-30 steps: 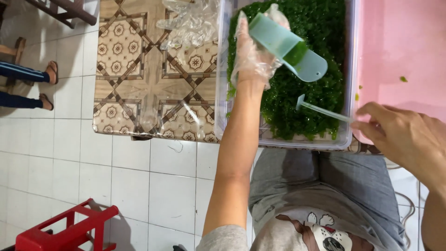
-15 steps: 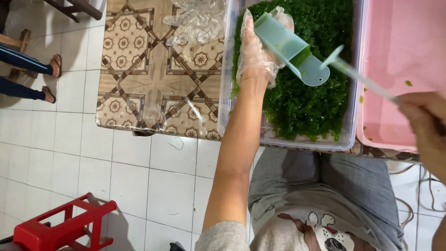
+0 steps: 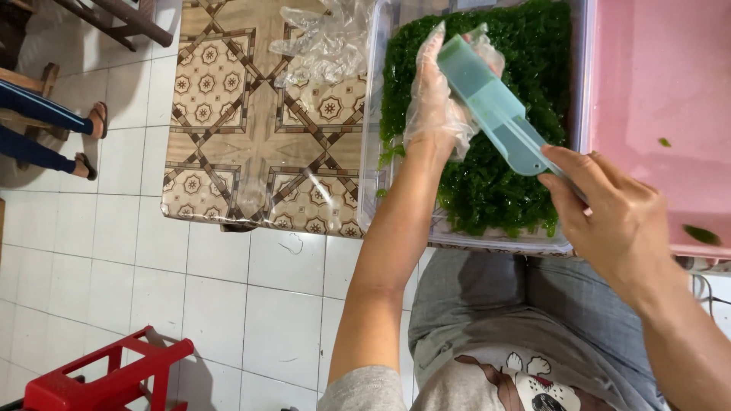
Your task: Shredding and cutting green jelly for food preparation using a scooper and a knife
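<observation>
My left hand (image 3: 434, 106), in a thin clear plastic glove, holds a light blue oblong container (image 3: 495, 106) tilted above a mass of green sea-grape-like plants (image 3: 525, 46) that fills a clear plastic tub (image 3: 371, 152). My bare right hand (image 3: 617, 221) is at the container's lower, open end with its fingers pinched together. They seem to grip a thin pale stick, which is almost wholly hidden now. Both hands hover over the near right part of the tub.
A pink tray (image 3: 655, 76) with a few green bits stands right of the tub. Crumpled plastic gloves (image 3: 320, 42) lie on the patterned table (image 3: 244, 137). A red stool (image 3: 106, 377) sits on the white tiled floor. Another person's legs (image 3: 46, 114) are at far left.
My right hand has moved left from the pink tray to the container's open end, bringing the thin stick to it. My left hand has kept the container over the greens.
</observation>
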